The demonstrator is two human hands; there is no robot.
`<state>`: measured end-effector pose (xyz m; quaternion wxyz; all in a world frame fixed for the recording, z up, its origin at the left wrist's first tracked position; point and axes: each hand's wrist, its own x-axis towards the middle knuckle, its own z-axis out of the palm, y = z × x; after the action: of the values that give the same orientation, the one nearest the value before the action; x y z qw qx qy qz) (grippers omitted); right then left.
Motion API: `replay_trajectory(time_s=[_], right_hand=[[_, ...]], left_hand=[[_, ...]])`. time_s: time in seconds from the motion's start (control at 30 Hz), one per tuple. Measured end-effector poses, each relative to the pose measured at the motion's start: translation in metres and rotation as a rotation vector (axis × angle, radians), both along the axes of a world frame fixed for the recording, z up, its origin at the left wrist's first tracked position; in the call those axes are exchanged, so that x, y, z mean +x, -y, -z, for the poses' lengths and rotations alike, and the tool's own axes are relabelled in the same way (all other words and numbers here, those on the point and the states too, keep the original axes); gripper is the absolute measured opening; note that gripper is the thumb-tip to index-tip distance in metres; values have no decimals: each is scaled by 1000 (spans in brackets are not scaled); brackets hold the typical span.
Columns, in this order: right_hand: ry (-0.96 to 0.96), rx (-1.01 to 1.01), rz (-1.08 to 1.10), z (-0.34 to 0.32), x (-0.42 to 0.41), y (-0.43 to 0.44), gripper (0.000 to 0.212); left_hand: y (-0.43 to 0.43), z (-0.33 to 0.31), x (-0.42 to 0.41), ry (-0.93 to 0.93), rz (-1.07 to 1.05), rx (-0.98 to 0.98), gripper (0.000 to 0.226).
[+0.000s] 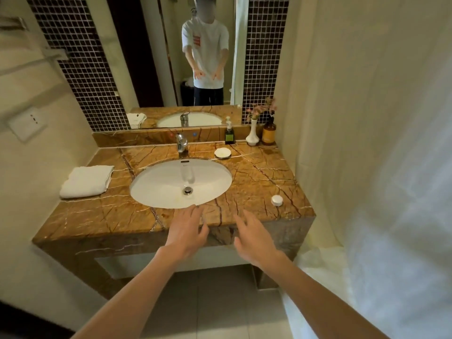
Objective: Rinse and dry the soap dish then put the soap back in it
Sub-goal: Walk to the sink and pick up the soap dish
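Observation:
A small white soap dish (222, 153) sits on the brown marble counter (254, 172), just right of the chrome tap (182, 142). A round white soap bar (276, 200) lies near the counter's front right corner. A folded white towel (86, 181) rests on the counter's left side. My left hand (188, 231) hovers over the front edge below the white basin (181, 183), fingers spread and holding nothing. My right hand (254, 237) is beside it, also open and holding nothing, well short of the soap.
A green pump bottle (229, 134), a white vase with pink flowers (252, 135) and an amber bottle (268, 133) stand at the back right. A white curtain (367, 143) hangs close on the right. A mirror (195, 57) faces me.

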<state>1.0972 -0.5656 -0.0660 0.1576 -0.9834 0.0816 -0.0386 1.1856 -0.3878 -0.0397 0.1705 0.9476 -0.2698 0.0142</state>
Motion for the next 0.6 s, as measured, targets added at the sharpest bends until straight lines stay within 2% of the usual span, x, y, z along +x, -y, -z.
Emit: replay_trajectory(time_s=[0.2, 0.5, 0.6], right_hand=[[10, 25, -22, 1, 73, 32, 64], [-26, 39, -15, 20, 185, 85, 53], [-83, 53, 4, 22, 229, 104, 58]], left_hand=[[39, -7, 74, -50, -41, 11, 59], [97, 14, 191, -102, -27, 56, 57], [118, 21, 236, -130, -9, 37, 56]])
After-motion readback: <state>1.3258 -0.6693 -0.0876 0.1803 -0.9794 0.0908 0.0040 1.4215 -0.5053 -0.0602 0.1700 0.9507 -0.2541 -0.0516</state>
